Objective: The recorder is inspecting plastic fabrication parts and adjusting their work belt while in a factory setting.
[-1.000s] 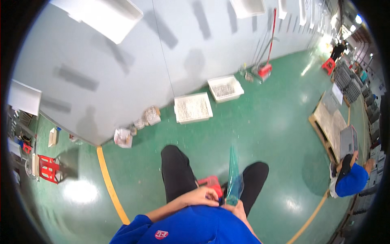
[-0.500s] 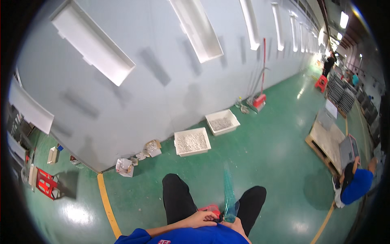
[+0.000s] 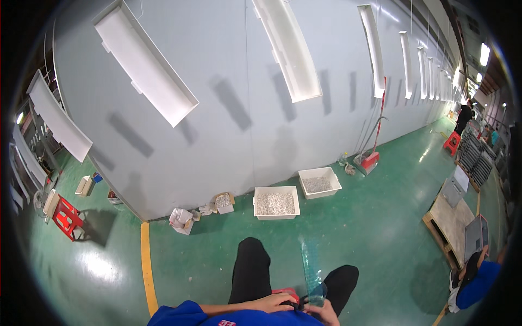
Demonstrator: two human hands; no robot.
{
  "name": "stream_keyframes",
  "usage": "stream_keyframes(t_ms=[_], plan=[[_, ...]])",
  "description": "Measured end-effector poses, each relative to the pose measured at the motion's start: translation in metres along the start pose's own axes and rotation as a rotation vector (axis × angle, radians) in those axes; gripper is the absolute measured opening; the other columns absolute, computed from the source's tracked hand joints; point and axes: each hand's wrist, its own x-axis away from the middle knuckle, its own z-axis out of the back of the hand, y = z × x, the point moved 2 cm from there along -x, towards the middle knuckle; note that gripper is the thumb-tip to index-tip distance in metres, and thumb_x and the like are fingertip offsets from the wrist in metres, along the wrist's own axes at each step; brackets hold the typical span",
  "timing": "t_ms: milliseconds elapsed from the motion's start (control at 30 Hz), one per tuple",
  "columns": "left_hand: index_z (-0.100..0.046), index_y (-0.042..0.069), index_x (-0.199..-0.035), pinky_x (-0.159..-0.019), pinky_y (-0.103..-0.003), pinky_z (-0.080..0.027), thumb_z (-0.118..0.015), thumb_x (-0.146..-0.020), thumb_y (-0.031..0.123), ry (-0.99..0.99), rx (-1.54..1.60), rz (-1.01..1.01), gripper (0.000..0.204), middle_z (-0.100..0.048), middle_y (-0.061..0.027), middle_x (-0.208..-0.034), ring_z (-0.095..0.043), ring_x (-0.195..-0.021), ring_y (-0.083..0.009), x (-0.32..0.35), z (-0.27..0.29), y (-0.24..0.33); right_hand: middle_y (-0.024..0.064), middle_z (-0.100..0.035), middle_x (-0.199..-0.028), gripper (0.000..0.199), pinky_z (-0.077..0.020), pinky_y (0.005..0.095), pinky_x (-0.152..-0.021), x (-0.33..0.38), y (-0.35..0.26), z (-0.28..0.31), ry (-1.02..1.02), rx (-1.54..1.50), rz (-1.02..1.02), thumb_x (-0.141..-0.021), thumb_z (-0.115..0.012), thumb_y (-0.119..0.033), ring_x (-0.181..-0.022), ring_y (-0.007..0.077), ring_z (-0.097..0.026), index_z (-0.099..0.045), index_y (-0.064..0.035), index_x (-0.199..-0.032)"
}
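Both of my hands are low in my lap, between black-trousered legs. A long, clear, textured plastic strip stands up from my right hand, which is closed round its lower end. My left hand lies to the left of the strip, fingers curled against something small and dark; I cannot make out what it is. Under my hands, a red plastic thing shows partly between my legs.
Two white bins of small pale pieces stand by the grey wall, near small boxes. White trays hang above. A red dustpan leans right. A person in blue works beside a pallet; a red stool is left.
My view has turned and tilted, shifting the wall and bins rightward and downward in the picture. The strip stays in my right hand, and both hands remain in my lap.
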Motion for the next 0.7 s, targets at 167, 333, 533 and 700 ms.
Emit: stream_keyframes(t_ms=[167, 333, 533, 700], plan=[[-0.052, 0.003, -0.112, -0.092, -0.033, -0.039, -0.054, -0.091, 0.025, 0.086, 0.006, 0.039, 0.031, -0.054, -0.0120, -0.111, -0.051, -0.106, -0.0233, 0.021, -0.002, 0.005, 0.0192, -0.062, -0.092, 0.083, -0.0517, 0.0385, -0.059, -0.059, 0.026, 0.024, 0.280, 1.139, 0.124, -0.070, -0.075, -0.036, -0.070, 0.0275, -0.065, -0.032, -0.0005, -0.131], [-0.053, 0.003, -0.108, -0.084, -0.035, -0.042, -0.054, -0.091, 0.024, 0.129, -0.022, -0.058, 0.027, -0.054, -0.0133, -0.103, -0.054, -0.098, -0.0263, 0.012, -0.007, -0.007, 0.0169, -0.066, -0.083, 0.066, -0.0506, 0.0463, -0.059, -0.184, 0.170, 0.069, -0.052, 1.865, 0.148, -0.076, -0.060, -0.048, -0.076, 0.0314, -0.066, -0.045, -0.0102, -0.128], [-0.054, 0.006, -0.106, -0.084, -0.037, -0.043, -0.056, -0.088, 0.020, 0.135, -0.135, -0.151, 0.023, -0.053, -0.0120, -0.099, -0.054, -0.097, -0.0283, 0.011, -0.013, 0.005, 0.0116, -0.068, -0.087, 0.039, -0.0510, 0.0436, -0.065, -0.228, 0.254, 0.075, -0.398, 1.711, 0.311, -0.080, -0.053, -0.038, -0.079, 0.0276, -0.066, -0.061, -0.0122, -0.108], [-0.059, 0.005, -0.098, -0.082, -0.036, -0.045, -0.059, -0.084, 0.013, 0.207, -0.062, -0.161, 0.017, -0.058, -0.0125, -0.095, -0.057, -0.091, -0.0283, 0.007, -0.003, 0.014, 0.0113, -0.064, -0.103, 0.031, -0.0470, 0.0444, -0.077, -0.168, 0.169, 0.015, -0.246, 1.765, 0.533, -0.083, -0.048, -0.032, -0.095, 0.0285, -0.058, -0.067, -0.0144, -0.100]])
